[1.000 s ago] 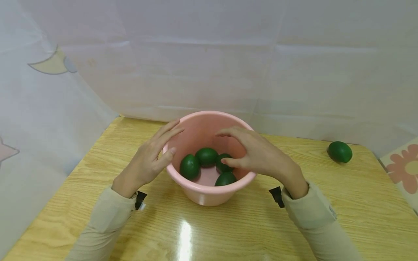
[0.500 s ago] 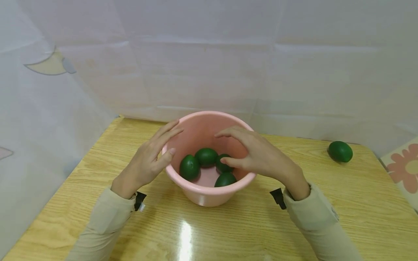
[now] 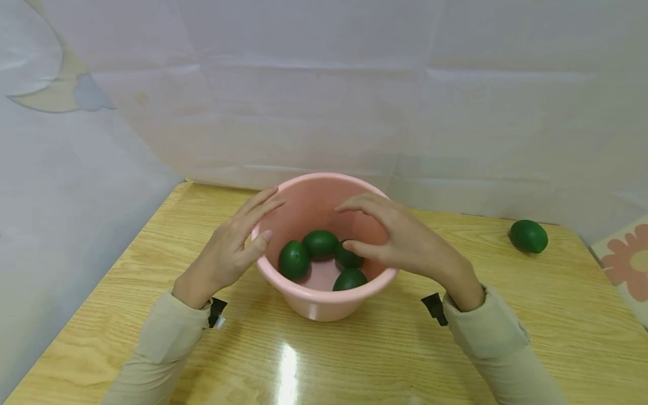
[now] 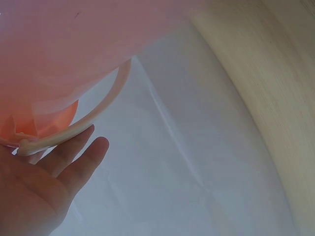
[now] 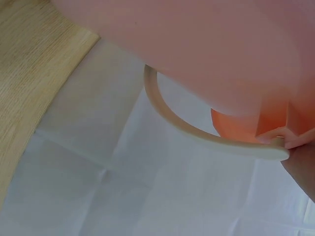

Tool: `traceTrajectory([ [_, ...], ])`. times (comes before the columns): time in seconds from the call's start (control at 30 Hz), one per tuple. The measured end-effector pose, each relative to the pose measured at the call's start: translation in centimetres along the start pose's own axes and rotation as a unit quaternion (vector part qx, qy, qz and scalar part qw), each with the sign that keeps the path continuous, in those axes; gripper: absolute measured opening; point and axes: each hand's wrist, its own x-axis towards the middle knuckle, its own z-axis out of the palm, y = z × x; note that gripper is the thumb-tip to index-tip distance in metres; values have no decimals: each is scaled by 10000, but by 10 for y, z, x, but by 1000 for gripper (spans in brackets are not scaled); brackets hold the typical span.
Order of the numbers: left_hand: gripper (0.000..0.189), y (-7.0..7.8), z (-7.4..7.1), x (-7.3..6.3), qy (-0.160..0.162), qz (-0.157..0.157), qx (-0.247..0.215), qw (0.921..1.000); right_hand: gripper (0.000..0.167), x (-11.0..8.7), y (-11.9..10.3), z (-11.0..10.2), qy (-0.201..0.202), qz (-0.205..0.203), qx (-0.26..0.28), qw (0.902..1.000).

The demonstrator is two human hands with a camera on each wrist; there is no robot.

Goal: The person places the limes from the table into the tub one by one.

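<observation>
A pink bucket (image 3: 324, 312) stands on the wooden table, with several dark green, egg-shaped fruits (image 3: 320, 244) lying on its bottom. My left hand (image 3: 229, 244) is at the left side of the rim, thumb at the inner edge and fingers loosely spread. Those fingers reach past the pale bucket handle (image 4: 106, 101) in the left wrist view. On the opposite side, my right hand (image 3: 405, 233) rests over the rim, its relaxed fingers and thumb reaching above the inside without holding a fruit. The right wrist view shows the handle (image 5: 197, 132) hanging outside the bucket wall; most of that hand is hidden there.
One more green fruit (image 3: 529, 236) lies near the back right corner of the table (image 3: 557, 315). A pale wall sheet (image 3: 314, 112) borders the table at the back and left, close behind the bucket. A flower-print panel (image 3: 630, 264) sits beyond the right edge.
Both hands stay at the rim, the right one shifting only very slightly to the right. At the left the wall sheet has billowed, carrying its printed moon leftward. The fruits have not moved.
</observation>
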Motion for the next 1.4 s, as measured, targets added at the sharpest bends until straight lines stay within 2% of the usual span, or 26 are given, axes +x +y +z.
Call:
traceTrajectory([
  [0.17, 56, 0, 0, 0, 0, -19, -5, 10000, 44, 0, 2, -1, 222, -197, -54, 9995],
  [0.6, 53, 0, -1, -1, 23, -48, 19, 10000, 49, -8, 6, -12, 415, -29, -56, 9991],
  [0.87, 53, 0, -1, 0, 60, -21, 42, 10000, 53, -16, 15, -21, 846, -481, -497, 9940],
  [1.27, 54, 0, 0, 0, 72, -30, 25, 10000, 59, -33, 25, -38, 1338, -458, -824, 9865],
  [1.4, 54, 0, 0, 0, 71, -41, 4, 10000, 62, -38, 26, -43, 1347, -324, -944, 9858],
])
